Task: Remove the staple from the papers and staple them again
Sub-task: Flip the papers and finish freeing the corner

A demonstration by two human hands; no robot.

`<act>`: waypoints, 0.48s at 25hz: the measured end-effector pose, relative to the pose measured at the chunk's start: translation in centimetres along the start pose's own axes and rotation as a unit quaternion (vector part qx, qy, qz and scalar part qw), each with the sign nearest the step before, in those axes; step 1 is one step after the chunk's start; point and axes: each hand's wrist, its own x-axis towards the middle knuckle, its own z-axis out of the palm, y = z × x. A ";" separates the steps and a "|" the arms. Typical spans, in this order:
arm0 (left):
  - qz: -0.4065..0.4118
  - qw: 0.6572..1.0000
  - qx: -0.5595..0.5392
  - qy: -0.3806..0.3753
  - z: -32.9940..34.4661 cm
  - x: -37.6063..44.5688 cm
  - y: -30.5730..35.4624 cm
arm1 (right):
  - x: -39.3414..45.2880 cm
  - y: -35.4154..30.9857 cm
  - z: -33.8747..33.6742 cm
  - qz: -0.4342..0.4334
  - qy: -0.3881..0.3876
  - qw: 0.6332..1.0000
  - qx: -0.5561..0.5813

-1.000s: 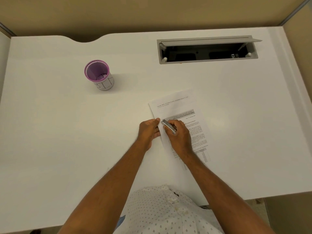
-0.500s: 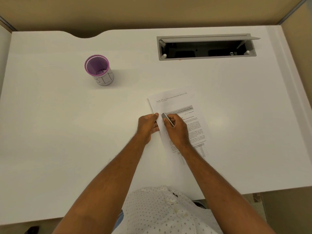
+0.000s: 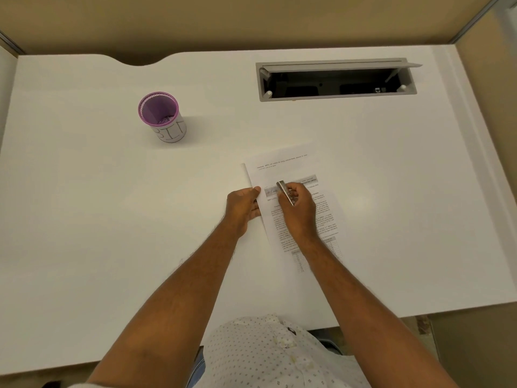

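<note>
The papers [image 3: 293, 197] lay long axis tilted, top toward the far left. The left hand [image 3: 243, 208] pinched their left edge; the right hand [image 3: 300, 211] gripped a metal tool [image 3: 285, 193] pointing far-left. Bare desk [image 3: 405, 191] surrounded them.

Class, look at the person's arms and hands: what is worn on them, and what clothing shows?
Both forearms are bare up to the bottom of the picture, with no sleeves in view. The left hand and right hand wear no gloves; no watch or ring can be seen. The shirt is white with small dark dots.

I am sitting, probably, in an office: white table [image 3: 84, 219] with cable hatch [image 3: 335, 79], beige partitions [image 3: 251, 21], printed papers [image 3: 321, 219].
</note>
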 end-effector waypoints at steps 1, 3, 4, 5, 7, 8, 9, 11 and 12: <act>0.001 1.000 0.007 -0.001 0.0 0.1 0.0 | 0.0 0.3 -0.7 -0.008 0.019 1.000 -0.016; 0.005 0.999 0.032 0.004 0.1 0.3 0.1 | 0.1 1.5 -2.4 -0.025 0.052 0.994 -0.089; 0.015 0.998 0.055 0.010 0.2 0.4 0.1 | 0.1 2.2 -3.1 -0.029 0.065 0.988 -0.140; 0.032 0.995 0.089 0.018 0.4 0.6 0.3 | 0.2 2.8 -3.6 -0.028 0.073 0.979 -0.188; 0.079 0.979 0.183 0.037 0.5 1.1 0.9 | 0.2 3.7 -4.2 -0.020 0.073 0.967 -0.242; 0.102 0.964 0.241 0.046 0.7 1.3 1.2 | 0.1 3.8 -4.3 -0.019 0.071 0.965 -0.251; 0.122 0.944 0.301 0.053 0.7 1.5 1.6 | 0.1 3.8 -4.4 -0.019 0.068 0.964 -0.255; 0.159 0.898 0.405 0.068 0.8 2.0 2.1 | -0.1 3.6 -4.4 -0.024 0.070 0.959 -0.275; 0.176 0.879 0.436 0.074 0.7 2.2 2.2 | -0.2 3.5 -4.3 -0.025 0.071 0.954 -0.292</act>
